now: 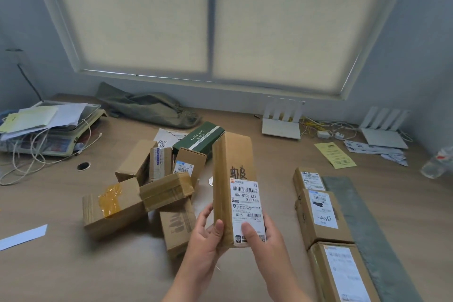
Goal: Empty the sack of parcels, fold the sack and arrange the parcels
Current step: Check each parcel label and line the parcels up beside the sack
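Note:
I hold a tall brown cardboard parcel (234,174) upright above the table, its white shipping label facing me. My left hand (204,240) grips its lower left edge and my right hand (267,245) grips its lower right, thumb on the label. A loose heap of brown parcels (147,191) and a green box (198,138) lies to the left of it. Three labelled parcels (321,213) lie in a row at the right. The crumpled olive sack (147,108) rests at the back of the table by the wall.
A weighing scale (49,140) with papers and cables sits at the far left. Two white routers (282,120) with cables stand at the back right. A yellow slip (334,154), a grey strip (362,223) along the right and a cable hole (83,166) are on the wooden table (98,272).

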Demonstrator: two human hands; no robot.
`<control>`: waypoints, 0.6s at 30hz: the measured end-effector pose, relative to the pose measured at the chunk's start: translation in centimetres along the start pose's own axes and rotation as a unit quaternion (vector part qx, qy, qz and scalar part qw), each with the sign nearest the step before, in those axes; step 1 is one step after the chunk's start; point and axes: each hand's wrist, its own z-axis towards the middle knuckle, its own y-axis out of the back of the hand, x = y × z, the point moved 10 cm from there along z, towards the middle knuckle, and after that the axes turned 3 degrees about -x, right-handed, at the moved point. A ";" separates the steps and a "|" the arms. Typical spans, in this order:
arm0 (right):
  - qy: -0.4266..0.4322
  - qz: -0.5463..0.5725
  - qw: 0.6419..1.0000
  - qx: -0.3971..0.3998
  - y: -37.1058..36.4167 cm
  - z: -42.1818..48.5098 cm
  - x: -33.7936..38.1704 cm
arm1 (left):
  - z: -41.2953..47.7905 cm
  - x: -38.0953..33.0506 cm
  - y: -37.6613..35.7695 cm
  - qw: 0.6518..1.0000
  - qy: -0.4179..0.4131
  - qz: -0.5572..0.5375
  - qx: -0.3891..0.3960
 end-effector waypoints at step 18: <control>-0.032 0.074 0.997 0.021 0.9 -0.6 -1.8 | 0.3 -0.4 -2.9 0.993 -0.022 0.105 0.044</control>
